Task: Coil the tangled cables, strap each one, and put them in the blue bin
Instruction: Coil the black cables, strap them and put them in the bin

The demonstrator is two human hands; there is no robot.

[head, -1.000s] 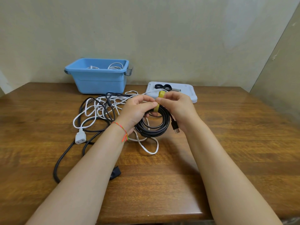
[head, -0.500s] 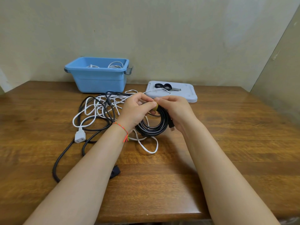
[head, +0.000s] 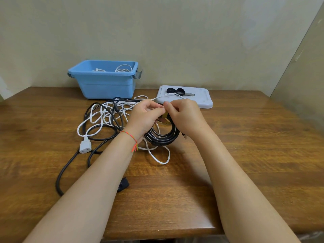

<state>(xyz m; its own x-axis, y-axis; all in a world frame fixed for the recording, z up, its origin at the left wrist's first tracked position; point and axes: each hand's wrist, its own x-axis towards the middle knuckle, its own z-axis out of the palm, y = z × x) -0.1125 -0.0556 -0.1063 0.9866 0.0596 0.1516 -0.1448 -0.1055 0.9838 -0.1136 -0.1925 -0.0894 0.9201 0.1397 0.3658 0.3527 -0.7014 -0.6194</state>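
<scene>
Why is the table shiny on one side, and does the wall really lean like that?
Head view: soft glare brightens the brown wooden table at right; the wide-angle lens tilts the beige wall panel; both hands, left hand and right hand, look sharp, unblurred.

Wooden table (head: 245,155) carried everything. Blue bin (head: 107,86) sat at the back, up and left of the hands, and a grey lid (head: 203,100) lay just behind the right hand (head: 185,118). Tangled cables (head: 105,118) sprawled directly left of the left hand (head: 145,118), with a white plug (head: 85,146) on the near side.
</scene>
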